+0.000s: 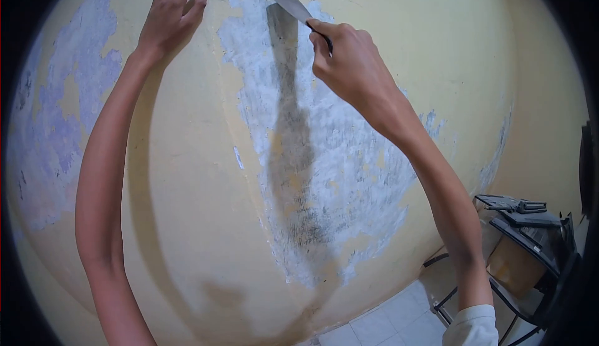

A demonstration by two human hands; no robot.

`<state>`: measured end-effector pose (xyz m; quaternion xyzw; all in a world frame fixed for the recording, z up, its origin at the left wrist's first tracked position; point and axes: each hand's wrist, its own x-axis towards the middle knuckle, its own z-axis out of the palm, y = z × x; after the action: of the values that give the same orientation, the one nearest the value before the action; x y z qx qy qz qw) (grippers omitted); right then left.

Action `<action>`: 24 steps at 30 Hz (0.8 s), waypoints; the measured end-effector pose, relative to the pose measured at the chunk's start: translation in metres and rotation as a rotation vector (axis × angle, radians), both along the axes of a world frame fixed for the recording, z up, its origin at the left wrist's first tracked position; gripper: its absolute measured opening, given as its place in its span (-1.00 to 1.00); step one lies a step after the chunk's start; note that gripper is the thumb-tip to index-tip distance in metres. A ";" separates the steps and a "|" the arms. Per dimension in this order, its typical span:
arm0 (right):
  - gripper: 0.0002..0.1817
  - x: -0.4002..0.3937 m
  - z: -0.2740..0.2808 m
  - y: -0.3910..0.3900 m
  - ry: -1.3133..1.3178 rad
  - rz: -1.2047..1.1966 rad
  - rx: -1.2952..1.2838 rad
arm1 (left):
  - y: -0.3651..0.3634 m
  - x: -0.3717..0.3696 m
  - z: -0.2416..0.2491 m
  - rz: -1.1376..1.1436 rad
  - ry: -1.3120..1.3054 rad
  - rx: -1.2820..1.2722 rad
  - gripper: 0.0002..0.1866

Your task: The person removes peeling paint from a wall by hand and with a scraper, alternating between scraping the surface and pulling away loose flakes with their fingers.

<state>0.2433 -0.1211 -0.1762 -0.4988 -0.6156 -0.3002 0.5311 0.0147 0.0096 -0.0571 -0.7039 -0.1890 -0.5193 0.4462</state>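
Observation:
A putty knife [293, 8] with a metal blade and dark handle is gripped in my right hand [351, 59], its blade at the upper part of the scraped patch. That patch [349, 152] shows whitish-blue under the yellow paint [430, 40] of the wall. Higher up on the left, my left hand [176, 10] rests against or near the yellow wall, fingers apart and curved, holding nothing. Whether the blade touches the wall cannot be told. The shadow of my right arm falls across the bare patch.
Another peeled, bluish area [68, 109] covers the left of the wall. At the lower right stands a chair [524, 308] piled with dark equipment [530, 221] and a brown box [515, 265]. White floor tiles [380, 324] show at the bottom.

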 end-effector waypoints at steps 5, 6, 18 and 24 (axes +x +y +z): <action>-0.64 -0.001 -0.003 0.001 -0.075 0.042 0.022 | -0.008 -0.002 -0.004 0.002 -0.026 -0.038 -0.70; -0.64 0.001 -0.003 0.000 -0.063 0.039 0.018 | -0.011 0.003 -0.006 -0.021 -0.042 -0.062 -0.70; -0.63 -0.004 -0.005 0.004 -0.092 -0.044 -0.002 | -0.017 0.006 -0.008 0.034 -0.094 -0.171 -0.67; -0.71 -0.014 -0.012 -0.010 -0.030 0.043 -0.087 | -0.012 0.003 -0.005 0.040 -0.061 -0.104 -0.67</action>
<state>0.2293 -0.1308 -0.1878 -0.5034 -0.6466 -0.2694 0.5059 0.0177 -0.0027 -0.0623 -0.7059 -0.2434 -0.5210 0.4135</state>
